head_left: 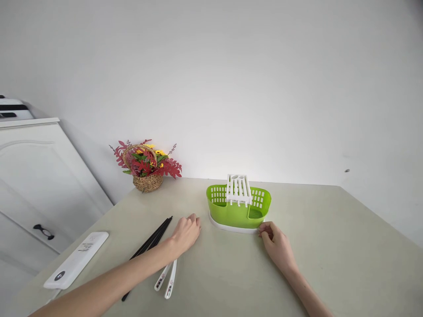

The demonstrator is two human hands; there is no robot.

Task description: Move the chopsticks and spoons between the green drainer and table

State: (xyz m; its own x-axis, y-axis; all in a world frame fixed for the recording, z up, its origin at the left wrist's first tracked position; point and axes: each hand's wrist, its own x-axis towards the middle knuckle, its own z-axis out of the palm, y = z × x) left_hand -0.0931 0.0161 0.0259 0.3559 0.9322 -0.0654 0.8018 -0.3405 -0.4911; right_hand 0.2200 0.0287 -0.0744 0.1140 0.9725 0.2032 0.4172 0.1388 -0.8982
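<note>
A green cutlery holder (pixel 233 215) with perforated back walls stands upright on a white base tray (pixel 234 228). Across its middle sits a white slotted rack (pixel 238 189). My right hand (pixel 276 244) is at the tray's right end, fingers curled and pressed to its edge. To the holder's left, my left hand (pixel 187 232) is low over the table, palm down with fingers curled in; its palm side is hidden. Two white utensil handles (pixel 171 279) poke out below my left wrist, their other ends covered. Black chopsticks (pixel 153 240) lie slanted beside them, partly under my forearm.
A wicker basket of artificial flowers (pixel 147 182) stands at the back left of the pale table (pixel 317 264). A long white device (pixel 77 259) with a cable lies near the left edge. Beyond are a white cabinet (pixel 42 176) and the wall.
</note>
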